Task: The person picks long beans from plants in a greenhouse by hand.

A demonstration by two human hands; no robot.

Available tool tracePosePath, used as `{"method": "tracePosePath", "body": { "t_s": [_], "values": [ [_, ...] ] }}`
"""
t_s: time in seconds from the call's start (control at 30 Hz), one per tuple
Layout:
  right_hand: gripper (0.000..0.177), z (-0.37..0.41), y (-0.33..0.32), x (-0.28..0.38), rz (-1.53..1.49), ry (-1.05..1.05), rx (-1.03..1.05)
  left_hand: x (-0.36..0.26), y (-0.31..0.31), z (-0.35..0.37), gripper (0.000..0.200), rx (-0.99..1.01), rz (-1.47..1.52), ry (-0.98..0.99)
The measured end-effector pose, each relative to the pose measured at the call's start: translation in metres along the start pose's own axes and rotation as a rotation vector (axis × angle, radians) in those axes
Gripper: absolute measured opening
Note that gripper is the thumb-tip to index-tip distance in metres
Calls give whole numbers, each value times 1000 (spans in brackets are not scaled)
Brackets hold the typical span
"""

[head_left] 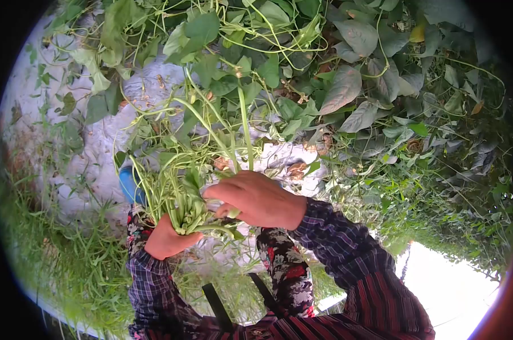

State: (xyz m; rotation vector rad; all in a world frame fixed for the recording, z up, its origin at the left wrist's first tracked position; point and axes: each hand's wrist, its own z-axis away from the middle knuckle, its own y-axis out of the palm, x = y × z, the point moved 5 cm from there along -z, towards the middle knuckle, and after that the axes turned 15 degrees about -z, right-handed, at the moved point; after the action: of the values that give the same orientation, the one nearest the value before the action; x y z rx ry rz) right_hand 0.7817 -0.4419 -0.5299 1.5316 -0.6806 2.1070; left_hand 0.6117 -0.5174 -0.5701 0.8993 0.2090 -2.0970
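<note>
My left hand (170,239) is closed around a thick bundle of green stems (180,211), whose cut-looking ends point toward me. Just right of the bundle, my right hand (256,198) is closed on a few long pale stalks (218,139) that reach up and away over the ground. Their lower ends come out below its fingers, next to the bundle. Leaves and thin tendrils hang off the bundle's far side. The fingertips of my right hand are partly hidden behind its back.
Leafy vines (267,34) cover the ground ahead and to the right. Pale sheeting (92,170) with dry leaf bits lies at the left. Grass (80,272) grows at the lower left. A blue shoe (131,184) shows beside the bundle. Two dark straps hang near my body.
</note>
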Motion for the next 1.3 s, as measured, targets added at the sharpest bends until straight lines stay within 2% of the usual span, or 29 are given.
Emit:
{"method": "tracePosePath", "body": {
  "t_s": [0.03, 0.07, 0.17, 0.23, 0.3, 0.37, 0.4, 0.47, 0.5, 0.57, 0.63, 0.67, 0.73, 0.83, 0.97, 1.03, 1.07, 1.13, 1.23, 1.3],
  "values": [
    [31, 14, 0, 1, -119, 72, -144, -1, 3, -1, 32, 25, -14, 33],
    [31, 28, 9, 2, -125, 85, -150, 1, 7, -2, 33, 75, 25, 14],
    [32, 73, 33, -16, -597, 344, -258, 0, 20, -6, 35, 180, -11, -22],
    [27, 101, 60, -15, -591, 478, -139, -4, 24, -10, 35, 182, -6, 9],
    [26, 132, 85, -5, -755, 484, -149, -2, 29, -13, 39, 235, -20, -52],
    [28, 168, 121, 3, -811, 497, -46, -12, 35, -17, 42, 205, -71, -34],
    [28, 184, 131, 7, -815, 497, -54, -11, 36, -18, 42, 203, -101, -39],
    [26, 216, 147, 10, -678, 567, 154, -9, 42, -21, 42, 208, -136, -46],
    [26, 224, 141, 5, -676, 566, 149, -8, 45, -24, 41, 216, -126, -24],
    [26, 237, 102, -13, -643, 543, -235, -6, 50, -28, 40, 214, -111, -6],
    [31, 250, 26, -42, -892, 728, -723, -7, 59, -33, 39, 273, -131, 14],
    [35, 249, -14, -49, -1115, 423, -1114, -7, 61, -36, 39, 267, -131, 16],
    [23, 269, -92, -82, -932, 293, -1383, -5, 66, -38, 37, 301, -221, -8],
    [23, 298, -168, -133, -791, 302, -1728, -4, 70, -38, 33, 239, -182, 8],
    [13, 342, -225, -207, -843, 304, -1763, -1, 70, -37, 33, 227, -181, 13],
    [10, 329, -234, -208, -913, 263, -1771, 6, 72, -35, 50, 332, -212, -59],
    [11, 323, -240, -203, -955, 218, -1726, 6, 73, -33, 50, 328, -209, -60],
    [15, 313, -249, -192, -1014, 156, -1655, 2, 71, -33, 34, 202, -221, 24],
    [16, 313, -249, -177, -959, 135, -1606, -1, 70, -31, 31, 192, -198, 24],
    [18, 326, -242, -167, -918, 169, -1655, -3, 68, -29, 30, 210, -160, -23]
  ]
}}
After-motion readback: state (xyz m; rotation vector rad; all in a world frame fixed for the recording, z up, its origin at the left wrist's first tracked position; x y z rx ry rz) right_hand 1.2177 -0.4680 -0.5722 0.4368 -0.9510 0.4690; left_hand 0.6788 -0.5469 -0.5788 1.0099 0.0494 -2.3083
